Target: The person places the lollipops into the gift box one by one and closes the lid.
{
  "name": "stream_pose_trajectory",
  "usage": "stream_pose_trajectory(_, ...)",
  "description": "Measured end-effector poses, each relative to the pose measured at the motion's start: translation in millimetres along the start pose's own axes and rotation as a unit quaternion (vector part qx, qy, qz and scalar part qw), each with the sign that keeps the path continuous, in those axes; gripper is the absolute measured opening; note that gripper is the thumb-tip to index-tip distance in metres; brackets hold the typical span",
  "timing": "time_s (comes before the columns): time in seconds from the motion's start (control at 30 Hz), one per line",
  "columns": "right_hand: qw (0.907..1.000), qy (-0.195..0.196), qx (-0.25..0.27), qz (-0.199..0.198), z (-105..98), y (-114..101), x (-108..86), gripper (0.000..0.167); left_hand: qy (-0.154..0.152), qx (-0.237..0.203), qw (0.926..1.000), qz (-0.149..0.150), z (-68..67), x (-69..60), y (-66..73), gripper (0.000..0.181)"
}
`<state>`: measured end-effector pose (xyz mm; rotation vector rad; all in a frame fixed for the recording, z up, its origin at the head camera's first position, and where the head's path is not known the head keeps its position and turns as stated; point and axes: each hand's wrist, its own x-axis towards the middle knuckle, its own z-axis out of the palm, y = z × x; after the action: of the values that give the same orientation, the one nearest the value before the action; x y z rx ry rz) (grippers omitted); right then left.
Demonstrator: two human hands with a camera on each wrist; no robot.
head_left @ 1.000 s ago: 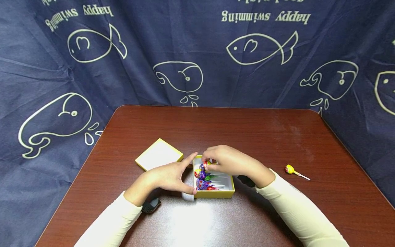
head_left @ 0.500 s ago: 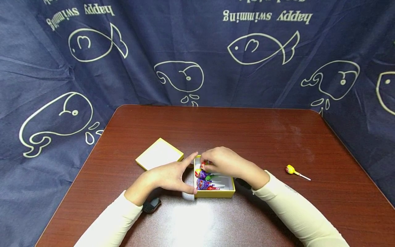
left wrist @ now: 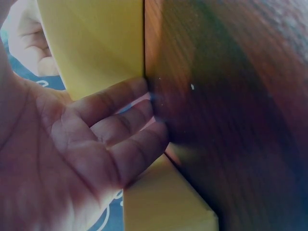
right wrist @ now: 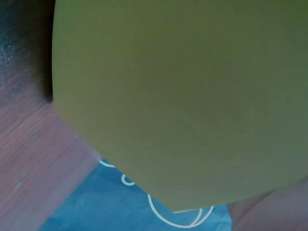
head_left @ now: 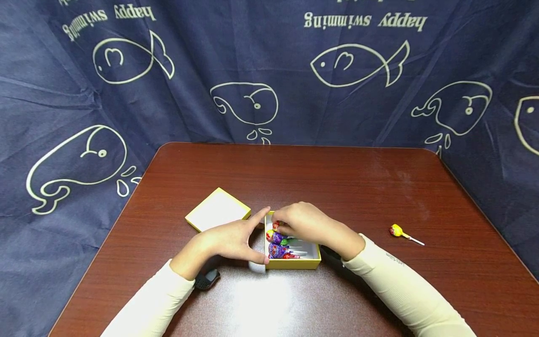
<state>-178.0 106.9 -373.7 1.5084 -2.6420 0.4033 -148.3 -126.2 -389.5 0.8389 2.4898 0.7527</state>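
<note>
A yellow box [head_left: 292,265] with a white inside holds several wrapped lollipops [head_left: 278,251] in purple, yellow, red and green, sticks toward the right. My left hand [head_left: 229,239] spans the box's left side, thumb at the near corner and index finger at the far one. In the left wrist view, its other fingers lie straight beside the yellow wall. Over the far part of the box, my right hand [head_left: 307,228] pinches a red-wrapped lollipop [head_left: 276,226], its stick hidden under the hand. The box's yellow wall [right wrist: 168,96] fills most of the right wrist view.
Behind my left hand lies the yellow-edged lid [head_left: 216,209], white side up. A single yellow lollipop [head_left: 396,230] rests on the brown table [head_left: 337,178] to the right. A blue cloth [head_left: 286,112] with fish drawings hangs behind the table.
My right hand has shifted slightly left with the red-wrapped lollipop, toward the box's far left corner. My left hand has stayed in place.
</note>
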Motion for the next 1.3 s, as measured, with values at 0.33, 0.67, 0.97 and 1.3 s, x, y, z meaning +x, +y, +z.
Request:
stream_pose_trajectory(0.33, 1.0, -0.003, 0.002, -0.001, -1, 0, -3.3, 0.015, 0.003, 0.001, 1.0, 0.002, 1.3, 0.9, -1.1, 0.121)
stream_pose_trajectory(0.67, 0.9999, 0.014, 0.0, 0.007, -8, -2, -9.7, 0.011, 0.008, -0.003, 0.9998, 0.016, -0.1, 1.2, 0.5, 0.12)
stream_pose_trajectory(0.97, 0.9992, 0.035, 0.006, 0.02, -23, -1, -25.0, 0.016, 0.01, 0.003, 0.9998, 0.014, 0.0, 1.2, 0.9, 0.12)
stream_pose_trajectory(1.3, 0.9952, 0.065, 0.025, 0.069, -38, 19, -57.1, 0.016, 0.011, 0.006, 0.9999, 0.004, 1.3, -0.3, 0.4, 0.121)
